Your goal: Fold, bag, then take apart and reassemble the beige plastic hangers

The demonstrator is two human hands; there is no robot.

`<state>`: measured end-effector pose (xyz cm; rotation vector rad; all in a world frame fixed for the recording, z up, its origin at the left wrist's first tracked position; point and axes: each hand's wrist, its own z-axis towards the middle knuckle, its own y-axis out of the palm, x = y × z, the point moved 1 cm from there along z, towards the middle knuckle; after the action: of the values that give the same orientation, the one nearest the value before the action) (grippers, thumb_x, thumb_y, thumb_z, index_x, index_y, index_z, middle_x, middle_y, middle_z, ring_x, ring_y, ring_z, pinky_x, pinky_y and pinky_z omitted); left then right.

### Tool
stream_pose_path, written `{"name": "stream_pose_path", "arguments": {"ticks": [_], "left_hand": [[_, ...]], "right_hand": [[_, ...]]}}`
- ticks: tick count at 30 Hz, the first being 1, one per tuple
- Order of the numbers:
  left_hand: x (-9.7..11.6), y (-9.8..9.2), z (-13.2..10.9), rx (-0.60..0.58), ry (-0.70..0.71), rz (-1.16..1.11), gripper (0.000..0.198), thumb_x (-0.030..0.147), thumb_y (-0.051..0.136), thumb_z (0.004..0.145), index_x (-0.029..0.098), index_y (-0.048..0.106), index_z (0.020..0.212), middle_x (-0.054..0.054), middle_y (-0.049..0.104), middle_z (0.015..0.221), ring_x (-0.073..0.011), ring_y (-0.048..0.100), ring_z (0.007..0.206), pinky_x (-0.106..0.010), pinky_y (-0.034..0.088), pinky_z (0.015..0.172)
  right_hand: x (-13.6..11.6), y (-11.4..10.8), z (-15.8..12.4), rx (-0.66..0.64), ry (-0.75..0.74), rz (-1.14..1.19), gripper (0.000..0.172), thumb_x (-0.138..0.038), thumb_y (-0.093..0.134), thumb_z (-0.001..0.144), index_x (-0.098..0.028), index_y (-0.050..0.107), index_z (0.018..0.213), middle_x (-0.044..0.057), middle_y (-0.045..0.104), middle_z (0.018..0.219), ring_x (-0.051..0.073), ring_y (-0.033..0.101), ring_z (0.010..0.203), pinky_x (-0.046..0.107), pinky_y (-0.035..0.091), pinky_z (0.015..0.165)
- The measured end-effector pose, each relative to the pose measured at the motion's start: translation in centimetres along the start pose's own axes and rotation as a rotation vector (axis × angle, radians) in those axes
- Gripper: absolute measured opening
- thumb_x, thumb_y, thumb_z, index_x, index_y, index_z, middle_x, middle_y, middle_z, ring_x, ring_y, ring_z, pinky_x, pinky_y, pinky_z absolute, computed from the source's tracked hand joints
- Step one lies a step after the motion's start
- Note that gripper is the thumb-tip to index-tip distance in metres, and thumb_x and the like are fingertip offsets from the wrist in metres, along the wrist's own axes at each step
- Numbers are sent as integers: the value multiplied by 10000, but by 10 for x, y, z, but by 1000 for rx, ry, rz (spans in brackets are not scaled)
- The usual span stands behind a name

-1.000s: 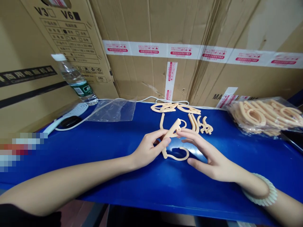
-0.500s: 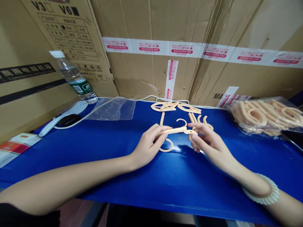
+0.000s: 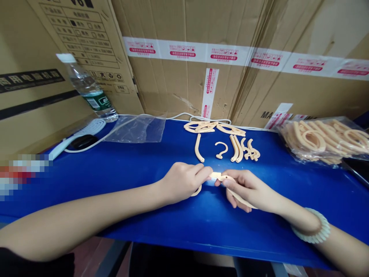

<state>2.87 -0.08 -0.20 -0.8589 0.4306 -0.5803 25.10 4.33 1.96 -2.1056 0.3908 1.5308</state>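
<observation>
My left hand (image 3: pixel 184 181) is closed around a cream plastic hanger piece (image 3: pixel 216 175); a curved hook end (image 3: pixel 196 191) shows beneath the palm. In my right hand (image 3: pixel 250 188), thumb and fingers pinch a slim curved hanger arm (image 3: pixel 240 199) with a small hole at its tip. The two pieces meet between the hands; whether they are joined I cannot tell. Beyond lie a single hanger arm (image 3: pixel 198 148), a loose hook (image 3: pixel 221 150), a few more arms (image 3: pixel 235 148) and several small hooks (image 3: pixel 252 151), all on the blue table (image 3: pixel 173 227).
Folded hangers (image 3: pixel 200 127) lie at the back beside a white cable (image 3: pixel 184 114). A clear bag of hanger parts (image 3: pixel 323 140) sits at right. Leftward are a water bottle (image 3: pixel 92 92), a white brush (image 3: pixel 77 136) and a plastic sheet (image 3: pixel 138 129). Cardboard boxes (image 3: pixel 178 84) stand behind.
Both hands have come lower, nearer to me. The right hand has moved from the end of the left hand's piece to a grip on a long curved arm, which now shows below its fingers.
</observation>
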Motion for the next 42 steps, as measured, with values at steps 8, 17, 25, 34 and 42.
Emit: {"name": "stream_pose_path", "arguments": {"ticks": [8,17,25,34,42], "left_hand": [[1,-6,4,10,100,132,197,200,456,986,179,560,820,27,550,591,-152,537,442,-298,273,396],[5,-7,6,51,74,180,285,236,440,1031,183,535,767,24,527,530,-154,495,395,-297,230,401],[8,-11,8,44,27,90,347,270,404,1054,171,548,754,5,574,548,-140,516,415,-294,200,434],[2,-13,9,-219,-457,-446,401,379,290,1061,178,597,898,-4,636,634,-154,593,531,-247,325,530],[-9,-5,10,-232,-932,-1327,341,501,460,972,178,568,958,73,432,561,-96,418,434,-212,318,463]], "right_hand": [[-5,6,-3,101,-34,-130,406,-530,471,1007,-167,580,861,-36,590,512,64,464,316,160,310,342],[-14,11,-7,275,-195,-446,383,-449,455,1031,-167,604,819,-35,583,542,67,480,342,198,371,416],[-9,11,-9,378,-372,-687,308,-372,441,1044,-195,616,862,-21,582,542,106,486,422,245,349,480],[-12,2,-8,353,-288,-429,348,-466,467,1026,-191,624,881,-16,603,562,92,485,371,225,364,416],[-33,-73,-15,823,-471,-475,308,-473,604,951,-213,721,836,82,680,877,229,631,852,337,522,729]]}}
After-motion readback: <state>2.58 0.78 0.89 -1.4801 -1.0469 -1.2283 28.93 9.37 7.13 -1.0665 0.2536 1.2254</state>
